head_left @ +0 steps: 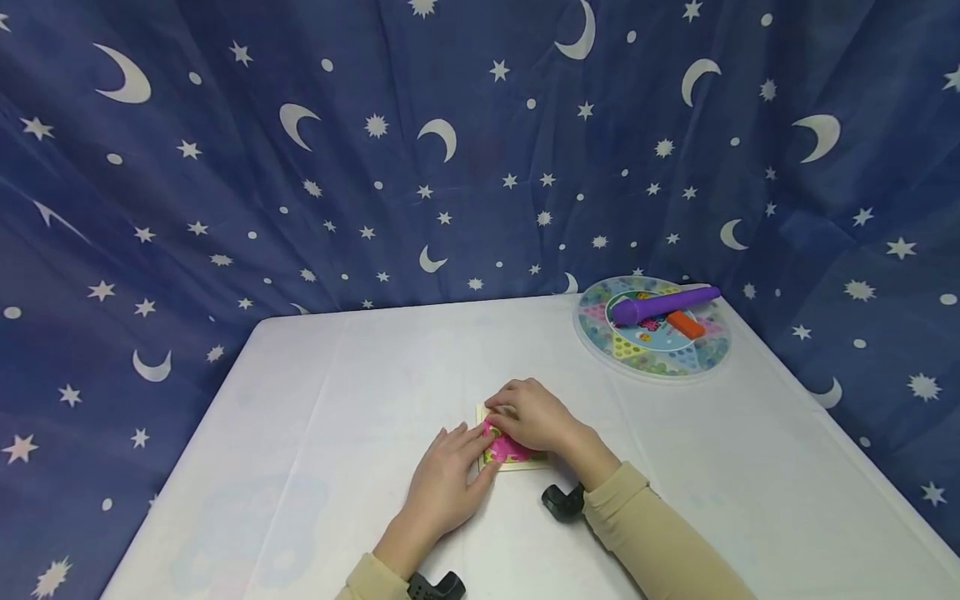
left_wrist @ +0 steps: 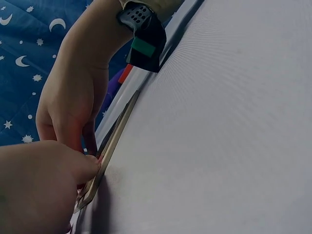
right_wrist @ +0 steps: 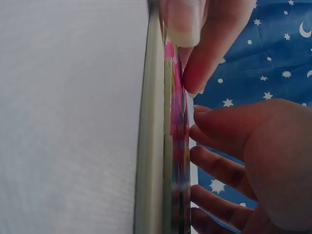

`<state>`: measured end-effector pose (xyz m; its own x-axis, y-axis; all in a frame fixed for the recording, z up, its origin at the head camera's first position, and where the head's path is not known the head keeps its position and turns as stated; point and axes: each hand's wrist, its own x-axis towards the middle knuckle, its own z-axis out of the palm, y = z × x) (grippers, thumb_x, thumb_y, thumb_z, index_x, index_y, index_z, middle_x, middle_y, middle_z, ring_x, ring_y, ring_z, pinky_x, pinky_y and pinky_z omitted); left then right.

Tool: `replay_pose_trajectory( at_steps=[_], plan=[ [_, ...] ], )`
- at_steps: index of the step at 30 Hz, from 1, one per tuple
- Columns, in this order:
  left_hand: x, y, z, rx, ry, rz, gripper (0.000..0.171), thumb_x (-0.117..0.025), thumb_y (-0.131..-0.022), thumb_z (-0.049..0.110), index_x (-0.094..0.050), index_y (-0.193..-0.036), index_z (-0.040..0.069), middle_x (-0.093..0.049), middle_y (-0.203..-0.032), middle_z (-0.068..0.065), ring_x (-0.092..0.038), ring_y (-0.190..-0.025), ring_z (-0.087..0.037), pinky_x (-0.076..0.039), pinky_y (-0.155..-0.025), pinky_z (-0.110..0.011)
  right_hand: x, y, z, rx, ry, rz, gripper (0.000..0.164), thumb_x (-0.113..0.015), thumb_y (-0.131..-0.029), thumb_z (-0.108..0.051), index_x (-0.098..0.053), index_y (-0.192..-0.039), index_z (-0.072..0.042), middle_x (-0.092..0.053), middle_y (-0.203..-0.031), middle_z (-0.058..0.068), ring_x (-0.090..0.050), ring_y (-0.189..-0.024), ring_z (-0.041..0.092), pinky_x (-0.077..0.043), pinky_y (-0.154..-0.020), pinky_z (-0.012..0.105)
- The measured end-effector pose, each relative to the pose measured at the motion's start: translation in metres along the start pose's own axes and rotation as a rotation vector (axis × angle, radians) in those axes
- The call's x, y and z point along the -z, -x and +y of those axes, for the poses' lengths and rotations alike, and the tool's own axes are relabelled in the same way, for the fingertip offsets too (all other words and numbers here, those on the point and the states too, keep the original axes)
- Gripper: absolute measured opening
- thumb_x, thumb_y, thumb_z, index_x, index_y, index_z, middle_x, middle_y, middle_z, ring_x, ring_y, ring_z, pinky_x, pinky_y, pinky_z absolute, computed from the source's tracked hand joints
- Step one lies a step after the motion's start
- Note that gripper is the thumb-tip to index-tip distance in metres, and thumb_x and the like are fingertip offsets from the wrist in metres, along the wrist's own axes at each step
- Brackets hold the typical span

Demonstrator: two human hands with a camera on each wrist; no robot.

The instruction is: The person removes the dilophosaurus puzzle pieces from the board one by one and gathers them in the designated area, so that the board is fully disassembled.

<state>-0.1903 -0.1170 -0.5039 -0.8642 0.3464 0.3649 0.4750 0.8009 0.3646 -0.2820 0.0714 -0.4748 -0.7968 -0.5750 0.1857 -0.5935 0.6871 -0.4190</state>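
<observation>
Between our hands, near our side of the bench (head_left: pixel 360 392), lies a small picture puzzle (head_left: pixel 508 448), bright pink with some green, set within a pale, wood-coloured tray (head_left: pixel 517 468). The tray lies flat, one rim towards us, and seen edge-on from the right wrist it is thin, with a step along its side that suggests separate layers or pieces. Our fingers hide much of the picture, so we cannot tell how full the tray is.

Our left hand (head_left: pixel 450 479) is spread, fingers fairly straight, its tips resting on the puzzle's left part, probably to keep the tray from sliding. Our right hand (head_left: pixel 531 417) arches over the far part with fingers bent and thumb and forefinger close together at the far left corner, a pose that would suit fine pressing or adjusting; whether it pinches a piece, we cannot tell.

Well apart, at the far right corner, a round Chinese checkers board (head_left: pixel 622 360) carries a purple toy microphone (head_left: pixel 663 306) and an orange block (head_left: pixel 686 325), likely parked there to leave us working room. Behind the bench hangs a blue curtain (head_left: pixel 480 233) with moons and stars.
</observation>
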Motion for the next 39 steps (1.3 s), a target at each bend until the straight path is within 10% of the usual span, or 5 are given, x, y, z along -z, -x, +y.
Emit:
replay_pose_trajectory(
  at_steps=[29,39],
  plan=[
    [0.001,-0.001,0.002,-0.013,-0.066,-0.013,0.039,-0.068,-0.099,0.038,-0.074,-0.128,0.014,-0.067,-0.134,-0.002,-0.06,-0.128,-0.032,-0.038,-0.107,-0.066,-0.01,-0.009,-0.002,-0.098,-0.144,0.044,0.012,-0.077,-0.093,-0.019,-0.074,-0.105,-0.018,-0.074,-0.103,-0.001,-0.063,-0.109,0.025,-0.047,-0.103,0.047],
    [0.003,-0.003,0.003,-0.012,-0.078,-0.021,0.04,-0.068,-0.099,0.038,-0.073,-0.13,0.015,-0.066,-0.136,-0.001,-0.06,-0.128,-0.033,-0.037,-0.107,-0.069,-0.001,-0.005,-0.005,-0.113,-0.059,-0.006,0.027,-0.076,-0.095,-0.022,-0.077,-0.122,-0.024,-0.073,-0.115,-0.002,-0.055,-0.108,0.022,-0.04,-0.093,0.049]
  ],
)
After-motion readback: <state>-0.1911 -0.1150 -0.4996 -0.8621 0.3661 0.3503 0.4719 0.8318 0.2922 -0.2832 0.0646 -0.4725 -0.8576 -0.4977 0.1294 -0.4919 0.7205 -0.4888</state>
